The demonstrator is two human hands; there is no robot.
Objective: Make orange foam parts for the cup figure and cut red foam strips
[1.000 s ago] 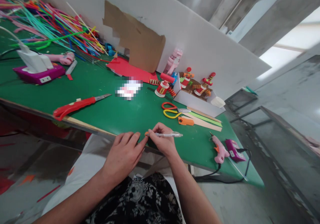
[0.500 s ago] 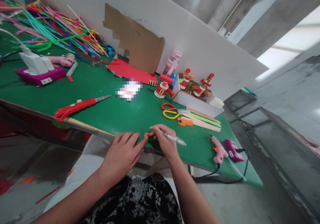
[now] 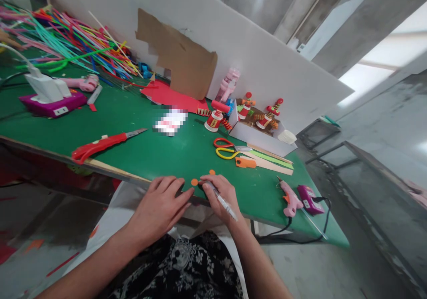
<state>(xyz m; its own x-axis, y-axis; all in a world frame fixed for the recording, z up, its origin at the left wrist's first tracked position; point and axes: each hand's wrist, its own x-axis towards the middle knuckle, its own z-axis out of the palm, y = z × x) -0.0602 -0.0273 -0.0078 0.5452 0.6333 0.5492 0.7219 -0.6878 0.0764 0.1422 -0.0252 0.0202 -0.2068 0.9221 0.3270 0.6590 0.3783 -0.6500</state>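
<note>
My right hand (image 3: 223,196) grips a clear pen (image 3: 223,202) near the front edge of the green table (image 3: 140,148), its tip down beside a small orange paper disc (image 3: 194,182). A second orange disc (image 3: 211,172) lies just beyond. My left hand (image 3: 160,205) rests flat at the table edge, fingers stretched toward the first disc and holding nothing.
A red utility knife (image 3: 100,143) lies left. Red-and-yellow scissors (image 3: 227,148), an orange piece (image 3: 245,162) and paper strips sit ahead. A pink glue gun (image 3: 290,199) lies at the right. A white box with red figures (image 3: 263,128) and a heap of coloured sticks (image 3: 66,41) stand behind.
My right hand turned the pen from lying level to tip-down with its rear toward me. The orange disc left my fingers and lies on the table; a second disc shows beyond.
</note>
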